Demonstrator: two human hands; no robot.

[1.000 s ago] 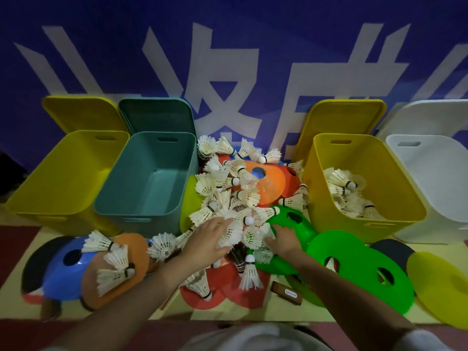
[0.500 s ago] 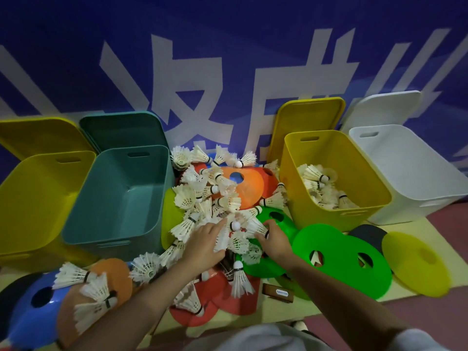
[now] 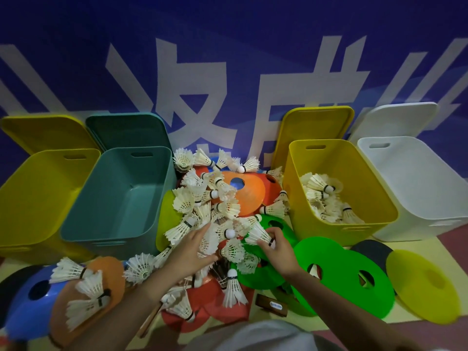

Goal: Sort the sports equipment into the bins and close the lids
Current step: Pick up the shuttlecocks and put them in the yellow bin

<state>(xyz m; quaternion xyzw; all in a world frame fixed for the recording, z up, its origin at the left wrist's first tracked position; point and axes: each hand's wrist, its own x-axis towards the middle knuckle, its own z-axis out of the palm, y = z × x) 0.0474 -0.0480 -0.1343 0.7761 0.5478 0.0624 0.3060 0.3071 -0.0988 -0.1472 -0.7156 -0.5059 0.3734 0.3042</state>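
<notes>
A heap of white feather shuttlecocks (image 3: 202, 198) lies on flat coloured cone discs between the bins. My left hand (image 3: 188, 252) reaches into the heap, its fingers curled round several shuttlecocks. My right hand (image 3: 277, 249) pinches one shuttlecock (image 3: 257, 235) by its cork end above a green disc (image 3: 339, 277). Four open bins stand in a row: yellow (image 3: 30, 198), teal (image 3: 121, 196), a second yellow bin (image 3: 377, 196) with several shuttlecocks inside, and white (image 3: 415, 188). Their lids lean on the wall behind.
Orange disc (image 3: 249, 192), blue disc (image 3: 22, 307) and a yellow disc (image 3: 428, 285) lie on the floor around the heap. A small brown block (image 3: 271, 304) lies near my right forearm. The blue banner wall stands right behind the bins.
My right hand has lifted a shuttlecock out of the heap. My left hand stays dug into the pile. The camera has shifted right and closer.
</notes>
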